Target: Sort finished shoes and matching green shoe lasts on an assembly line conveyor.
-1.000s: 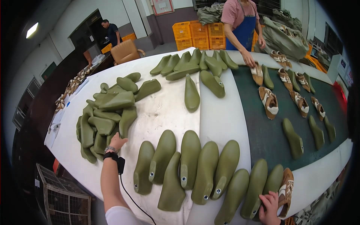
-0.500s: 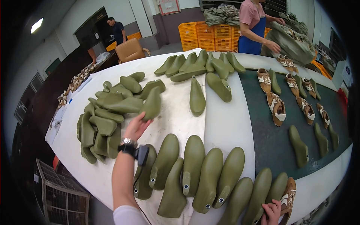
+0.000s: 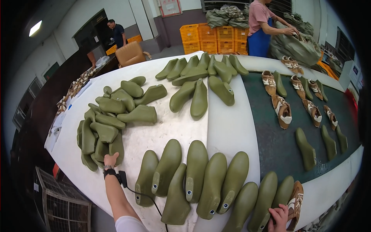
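Observation:
My left hand (image 3: pixel 111 159) is at the near edge of a heaped pile of olive-green shoe lasts, its fingers closed at the end of one shoe last (image 3: pixel 116 148); the fingertips are partly hidden. At the lower right, my right hand (image 3: pixel 278 217) curls its fingers over the near end of another green shoe last (image 3: pixel 284 191). A brown and white sneaker (image 3: pixel 295 205) lies right beside that hand. Several more lasts stretch in a row along the near side, among them a last (image 3: pixel 196 166) with a metal-ringed hole at its heel.
Further lasts lie across the far side of the white table (image 3: pixel 162 129), including a tilted last (image 3: pixel 182 96). Brown sneakers (image 3: pixel 281 112) and lasts sit on a dark green mat (image 3: pixel 270 150) at right. Orange crates (image 3: pixel 207 38) and two other people are beyond; a wire cage (image 3: pixel 63 208) stands lower left.
The last that my left hand held now lies at the far middle, beside another last. My left hand has moved back to the pile's near edge. The right hand stays in place.

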A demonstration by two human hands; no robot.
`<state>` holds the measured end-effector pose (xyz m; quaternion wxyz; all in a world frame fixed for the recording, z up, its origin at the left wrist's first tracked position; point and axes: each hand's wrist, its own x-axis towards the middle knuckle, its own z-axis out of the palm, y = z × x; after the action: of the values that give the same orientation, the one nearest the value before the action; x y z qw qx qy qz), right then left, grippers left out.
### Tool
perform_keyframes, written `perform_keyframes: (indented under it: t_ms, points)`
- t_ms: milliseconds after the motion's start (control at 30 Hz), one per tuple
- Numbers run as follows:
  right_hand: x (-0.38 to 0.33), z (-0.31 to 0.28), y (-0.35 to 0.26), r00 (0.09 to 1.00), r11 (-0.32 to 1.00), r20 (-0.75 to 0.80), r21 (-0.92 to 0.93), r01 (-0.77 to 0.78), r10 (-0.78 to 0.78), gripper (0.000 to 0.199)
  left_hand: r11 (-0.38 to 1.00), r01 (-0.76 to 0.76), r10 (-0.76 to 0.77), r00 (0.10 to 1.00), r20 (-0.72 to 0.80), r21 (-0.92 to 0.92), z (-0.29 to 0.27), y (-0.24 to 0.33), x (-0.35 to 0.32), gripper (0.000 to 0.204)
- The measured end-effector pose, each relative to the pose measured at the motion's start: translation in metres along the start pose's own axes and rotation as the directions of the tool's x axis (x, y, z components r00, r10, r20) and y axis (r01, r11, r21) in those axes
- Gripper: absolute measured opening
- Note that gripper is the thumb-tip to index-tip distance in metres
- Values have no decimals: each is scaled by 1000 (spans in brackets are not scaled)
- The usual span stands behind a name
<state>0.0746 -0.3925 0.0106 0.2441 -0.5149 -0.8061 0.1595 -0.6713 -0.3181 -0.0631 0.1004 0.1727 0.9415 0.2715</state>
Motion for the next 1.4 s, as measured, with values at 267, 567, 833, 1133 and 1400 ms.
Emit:
perform_keyframes:
  t_ms: [267,567,833,1133,1400]
  points:
    - [-3,-3,7,1000,1000,23,15,16,-16,50,655,-514,459,853,248,554,-48,-12,-111,48]
    - [-11,9,22,999,998,-19,48,45,-44,54,906,-330,364,927,-92,265,-80,-146,-133,56]
    - [-15,7,21,998,999,-36,17,48,-48,52,939,-26,59,994,87,-342,-54,-84,-225,111]
    - [-18,13,34,986,996,-143,9,89,-86,47,894,53,54,973,223,-446,-24,-68,-259,77]
    - [-21,13,42,981,994,-177,47,95,-86,45,505,381,99,866,491,-774,-64,-49,-333,33]
